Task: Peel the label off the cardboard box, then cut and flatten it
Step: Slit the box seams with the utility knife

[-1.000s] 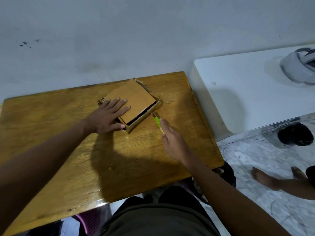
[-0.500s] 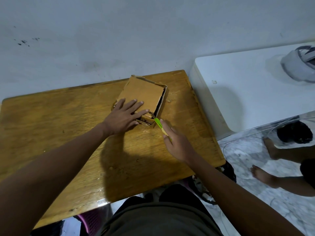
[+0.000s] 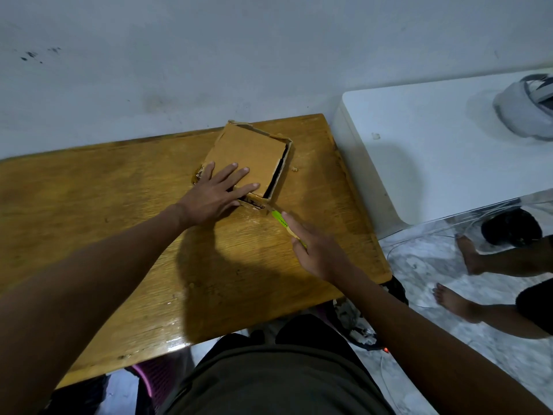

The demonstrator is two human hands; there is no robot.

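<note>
A shallow brown cardboard box (image 3: 253, 151) lies near the far edge of the wooden table (image 3: 119, 223), its top panel sunk inside ragged side walls. My left hand (image 3: 220, 191) presses flat on the box's near left part, fingers spread. My right hand (image 3: 317, 250) holds a green-handled cutter (image 3: 281, 221), whose tip touches the box's near right corner. No label is visible on the box.
A white appliance (image 3: 434, 157) stands right of the table, with a white headset-like object (image 3: 526, 112) on top. Another person's bare feet (image 3: 457, 301) rest on the marble floor at the right. The wall runs close behind the table.
The box has turned clockwise and shifted right under my left hand. My right hand with the cutter has followed and now sits at the box's near right corner.
</note>
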